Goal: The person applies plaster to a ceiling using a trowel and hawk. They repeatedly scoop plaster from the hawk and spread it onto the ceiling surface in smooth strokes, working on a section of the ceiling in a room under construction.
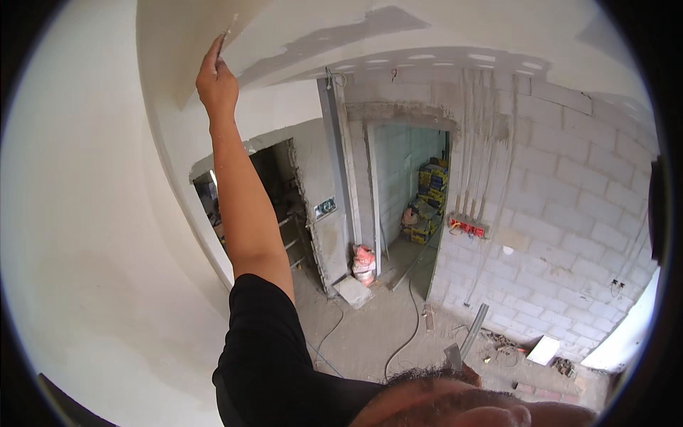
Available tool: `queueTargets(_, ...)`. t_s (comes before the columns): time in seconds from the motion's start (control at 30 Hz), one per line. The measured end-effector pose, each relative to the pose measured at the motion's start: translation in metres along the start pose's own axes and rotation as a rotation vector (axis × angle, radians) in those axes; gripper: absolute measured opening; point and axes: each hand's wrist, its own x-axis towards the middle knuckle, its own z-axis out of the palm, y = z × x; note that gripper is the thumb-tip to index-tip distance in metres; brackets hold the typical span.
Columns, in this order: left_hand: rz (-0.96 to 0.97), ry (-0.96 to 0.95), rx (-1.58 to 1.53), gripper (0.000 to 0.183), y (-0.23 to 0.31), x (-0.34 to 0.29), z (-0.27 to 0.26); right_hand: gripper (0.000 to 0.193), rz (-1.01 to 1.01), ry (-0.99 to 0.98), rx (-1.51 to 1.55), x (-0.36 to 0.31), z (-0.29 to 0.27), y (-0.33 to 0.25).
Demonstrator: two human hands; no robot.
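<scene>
My left arm, in a black short sleeve, reaches high up at the left of the view. My left hand (pixel 215 84) is closed around a thin, narrow tool that looks like a putty knife (pixel 229 33), seen nearly edge-on. Its pale tip is close to the smooth plastered surface (pixel 171 35) overhead; whether it touches cannot be made out. Beside it, a grey damp-looking patch (pixel 341 35) spreads over the pale ceiling. My right hand does not show.
A plastered wall (pixel 78 213) rises close on the left. Beyond are a rough dark opening (pixel 274 174), a doorway with stacked bags (pixel 427 199), and a bare block wall (pixel 569 178) with red electrical boxes (pixel 467 227). Cable (pixel 416 313), a grey pipe (pixel 474 331) and rubble lie on the floor.
</scene>
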Motion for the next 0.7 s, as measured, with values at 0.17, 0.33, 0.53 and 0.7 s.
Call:
queueTargets(0.17,0.006,0.054,-0.034,0.047,0.03,0.058,0.01,0.043,0.126,0.016,0.055,-0.003,-0.003,-0.029)
queueTargets(0.33,0.015,0.0,0.011,0.049,0.046,0.107,0.027,0.041,0.0,0.046,0.023,-0.001,0.002,-0.027)
queueTargets(0.53,0.146,-0.008,0.095,0.05,0.038,0.131,0.034,0.039,-0.052,0.059,0.026,0.004,0.009,-0.008)
queueTargets(0.7,0.148,-0.046,0.079,0.05,0.04,0.133,0.037,0.038,-0.096,0.075,0.03,0.009,0.011,-0.003)
